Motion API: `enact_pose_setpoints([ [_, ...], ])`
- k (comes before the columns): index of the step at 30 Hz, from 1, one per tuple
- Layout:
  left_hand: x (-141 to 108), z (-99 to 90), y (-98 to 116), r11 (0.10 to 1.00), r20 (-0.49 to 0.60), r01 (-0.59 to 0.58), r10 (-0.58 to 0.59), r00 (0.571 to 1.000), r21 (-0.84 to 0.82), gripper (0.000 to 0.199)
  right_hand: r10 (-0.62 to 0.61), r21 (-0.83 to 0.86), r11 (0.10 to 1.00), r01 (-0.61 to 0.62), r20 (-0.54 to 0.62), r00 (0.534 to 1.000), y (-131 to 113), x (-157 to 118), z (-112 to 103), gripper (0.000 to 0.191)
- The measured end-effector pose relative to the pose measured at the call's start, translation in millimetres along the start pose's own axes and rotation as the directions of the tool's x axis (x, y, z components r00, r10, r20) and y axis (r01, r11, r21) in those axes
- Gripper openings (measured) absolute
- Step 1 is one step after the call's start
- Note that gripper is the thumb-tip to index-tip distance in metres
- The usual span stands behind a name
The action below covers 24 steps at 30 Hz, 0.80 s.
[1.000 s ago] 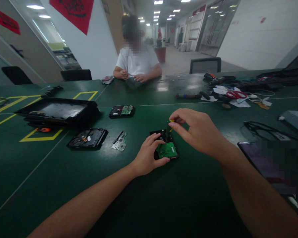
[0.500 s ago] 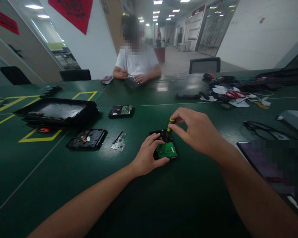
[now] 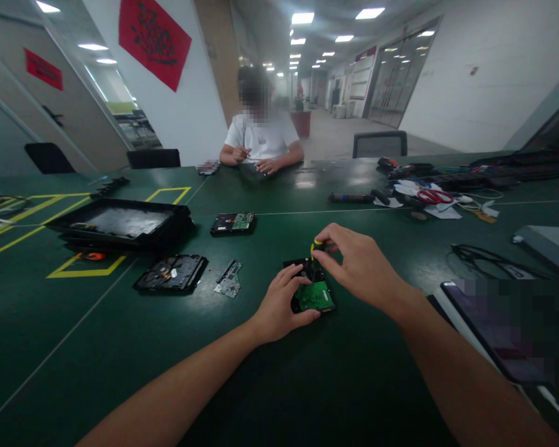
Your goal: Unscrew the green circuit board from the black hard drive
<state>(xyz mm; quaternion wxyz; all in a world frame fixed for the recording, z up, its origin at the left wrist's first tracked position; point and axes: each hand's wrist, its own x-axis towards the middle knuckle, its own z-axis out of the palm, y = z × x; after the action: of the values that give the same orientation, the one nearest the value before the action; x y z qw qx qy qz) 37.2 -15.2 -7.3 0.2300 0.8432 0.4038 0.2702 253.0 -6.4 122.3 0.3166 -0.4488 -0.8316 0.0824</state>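
A hard drive [image 3: 317, 297] lies on the green table in front of me with its green circuit board facing up. My left hand [image 3: 282, 304] holds it from the left, fingers over the far part and thumb along the near edge. Upright over the drive's far half stands a screwdriver [image 3: 316, 247] with a yellow and black handle. My right hand [image 3: 356, 261] pinches that handle from the right between thumb and fingers. The screwdriver's tip comes down near the board's far edge, by my left fingertips; its exact contact point is too small to make out.
Left of the drive lie a loose circuit board [image 3: 230, 279], an opened drive casing [image 3: 171, 274], another hard drive [image 3: 233, 223] and a black tray [image 3: 121, 223]. A tablet-like device [image 3: 484, 329] and cables [image 3: 479, 257] are on the right. Across the table sits a person [image 3: 263, 139].
The whole view has tilted up slightly, so everything sits lower in the picture. Both hands keep their places on the drive and the screwdriver; the screwdriver's handle has turned a little within my right fingers.
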Motion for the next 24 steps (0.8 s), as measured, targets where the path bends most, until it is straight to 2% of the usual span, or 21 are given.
enact_pose_setpoints([
  [4, 0, -0.7, 1, 1.000, -0.005, -0.004, 0.004, 1.000, -0.009, 0.064, -0.020, -0.013, 1.000, 0.019, -0.045, 0.999, -2, -2, 4, 0.013],
  [11, 2, 1.9, -1, 1.000, -0.031, -0.027, 0.026, 0.999, -0.014, 0.064, 0.038, 0.030, 0.999, -0.034, -0.116, 0.993, 4, -13, 18, 0.027],
  [13, 2, 2.9, -2, 0.999, -0.053, -0.037, 0.036, 0.998, -0.013, 0.061, 0.065, 0.064, 0.996, -0.055, -0.168, 0.984, 6, -16, 23, 0.027],
  [19, 1, 3.2, -3, 0.998, -0.048, -0.067, 0.067, 0.997, -0.002, 0.063, 0.040, 0.093, 0.996, -0.012, -0.309, 0.950, 13, -29, 36, 0.023],
  [24, 1, 4.7, -3, 0.996, -0.084, -0.084, 0.083, 0.993, -0.009, 0.063, 0.097, 0.136, 0.989, -0.050, -0.366, 0.926, 18, -42, 50, 0.037],
])
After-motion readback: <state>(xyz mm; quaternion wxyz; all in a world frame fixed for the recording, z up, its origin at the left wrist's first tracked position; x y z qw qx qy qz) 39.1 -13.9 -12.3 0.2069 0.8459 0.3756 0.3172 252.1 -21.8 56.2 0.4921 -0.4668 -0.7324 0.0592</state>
